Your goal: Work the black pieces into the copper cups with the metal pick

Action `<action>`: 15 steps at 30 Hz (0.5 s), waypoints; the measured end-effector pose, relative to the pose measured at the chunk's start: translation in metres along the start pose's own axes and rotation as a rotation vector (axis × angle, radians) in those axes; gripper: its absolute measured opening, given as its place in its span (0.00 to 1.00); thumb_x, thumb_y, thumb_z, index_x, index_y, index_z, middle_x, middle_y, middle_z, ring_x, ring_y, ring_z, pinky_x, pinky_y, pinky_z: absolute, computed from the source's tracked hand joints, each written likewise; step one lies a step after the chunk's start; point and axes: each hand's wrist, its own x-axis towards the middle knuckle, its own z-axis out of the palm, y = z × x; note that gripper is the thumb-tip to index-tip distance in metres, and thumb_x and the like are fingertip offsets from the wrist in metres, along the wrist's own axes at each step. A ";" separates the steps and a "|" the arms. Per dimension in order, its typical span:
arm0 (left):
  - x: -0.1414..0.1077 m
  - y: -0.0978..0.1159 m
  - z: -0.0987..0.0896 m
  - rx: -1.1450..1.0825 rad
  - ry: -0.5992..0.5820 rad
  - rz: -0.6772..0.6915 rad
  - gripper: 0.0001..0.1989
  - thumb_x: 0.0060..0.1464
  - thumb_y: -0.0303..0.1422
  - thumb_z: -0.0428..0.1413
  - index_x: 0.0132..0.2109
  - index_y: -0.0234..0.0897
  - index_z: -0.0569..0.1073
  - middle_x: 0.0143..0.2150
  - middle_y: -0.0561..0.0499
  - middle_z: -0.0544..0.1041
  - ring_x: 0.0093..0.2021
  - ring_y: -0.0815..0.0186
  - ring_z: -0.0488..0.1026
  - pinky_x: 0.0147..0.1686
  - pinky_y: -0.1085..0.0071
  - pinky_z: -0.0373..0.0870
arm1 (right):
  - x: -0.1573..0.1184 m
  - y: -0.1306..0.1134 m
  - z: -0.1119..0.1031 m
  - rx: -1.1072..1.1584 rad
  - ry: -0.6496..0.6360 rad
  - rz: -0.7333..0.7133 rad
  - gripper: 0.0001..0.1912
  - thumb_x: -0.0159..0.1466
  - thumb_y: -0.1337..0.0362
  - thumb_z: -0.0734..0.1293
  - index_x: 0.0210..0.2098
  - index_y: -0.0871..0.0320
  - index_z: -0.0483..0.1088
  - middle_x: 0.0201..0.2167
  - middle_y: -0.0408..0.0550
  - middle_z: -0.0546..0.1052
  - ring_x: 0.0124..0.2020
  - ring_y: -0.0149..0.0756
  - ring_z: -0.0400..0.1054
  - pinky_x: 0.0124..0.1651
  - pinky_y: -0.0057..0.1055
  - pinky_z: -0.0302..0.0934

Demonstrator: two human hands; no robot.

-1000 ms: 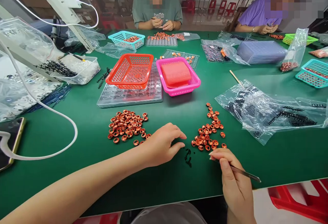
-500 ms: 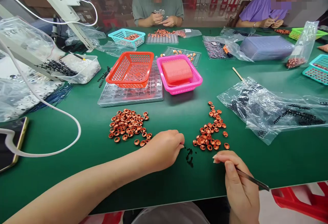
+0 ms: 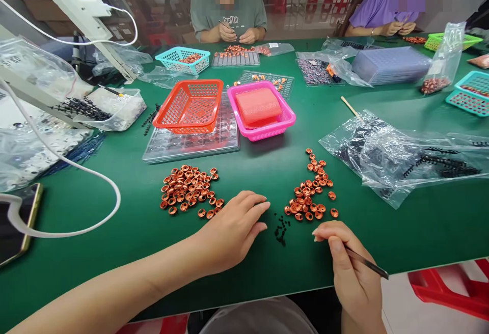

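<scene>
My left hand [image 3: 234,232] hovers over the green table with thumb and fingers apart, and nothing shows between them. Just right of its fingertips lie several tiny black pieces [image 3: 281,231], some scattered and some clumped. My right hand [image 3: 355,273] is closed around dark metal tweezers [image 3: 369,264], whose back end sticks out towards the lower right; their tips are hidden by the fingers. Beyond the black pieces spreads a loose group of copper-coloured rings or cups [image 3: 307,196] with holes. A denser pile of the same copper pieces [image 3: 187,186] lies behind my left wrist.
An orange basket [image 3: 187,105] sits on clear trays [image 3: 191,145], beside a pink basket [image 3: 263,133] holding pink foam. Plastic bags [image 3: 397,161] with black parts lie at right. A white cable [image 3: 87,163] and phone [image 3: 23,227] are at left. Two people work across the table.
The fingers of my left hand have opened from a pinch above the black pieces, and those pieces are more spread out. My right hand keeps the tweezers. The view has shifted slightly.
</scene>
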 end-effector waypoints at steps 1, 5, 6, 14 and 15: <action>-0.004 0.000 0.002 0.042 -0.035 0.023 0.19 0.69 0.33 0.49 0.63 0.31 0.67 0.65 0.35 0.69 0.67 0.47 0.63 0.62 0.48 0.68 | 0.000 -0.001 0.000 -0.002 -0.006 0.003 0.11 0.72 0.64 0.59 0.42 0.54 0.74 0.40 0.49 0.77 0.40 0.37 0.72 0.42 0.34 0.67; -0.009 0.000 0.010 0.105 -0.156 0.070 0.35 0.66 0.48 0.53 0.70 0.30 0.59 0.73 0.34 0.56 0.75 0.43 0.46 0.69 0.42 0.54 | 0.001 -0.003 -0.001 -0.013 -0.025 -0.009 0.11 0.72 0.64 0.59 0.42 0.54 0.74 0.39 0.48 0.77 0.40 0.37 0.72 0.43 0.34 0.67; -0.008 0.000 0.012 0.100 -0.172 0.076 0.38 0.65 0.52 0.53 0.71 0.30 0.57 0.74 0.34 0.54 0.75 0.42 0.45 0.70 0.41 0.51 | 0.001 -0.003 -0.001 -0.015 -0.027 -0.012 0.11 0.72 0.64 0.59 0.42 0.54 0.74 0.39 0.48 0.76 0.40 0.37 0.72 0.43 0.34 0.67; 0.003 0.006 0.015 0.125 -0.246 0.089 0.41 0.63 0.56 0.50 0.72 0.33 0.56 0.75 0.33 0.46 0.75 0.38 0.38 0.69 0.35 0.47 | 0.001 -0.003 0.001 -0.033 -0.018 -0.027 0.11 0.72 0.64 0.59 0.42 0.54 0.74 0.39 0.48 0.77 0.40 0.37 0.72 0.42 0.34 0.67; 0.003 0.007 0.015 0.126 -0.248 0.094 0.41 0.63 0.56 0.50 0.72 0.34 0.57 0.75 0.32 0.46 0.75 0.37 0.37 0.68 0.35 0.47 | 0.001 -0.003 0.001 -0.032 -0.018 -0.027 0.11 0.72 0.64 0.59 0.42 0.54 0.74 0.39 0.48 0.77 0.40 0.37 0.72 0.42 0.33 0.67</action>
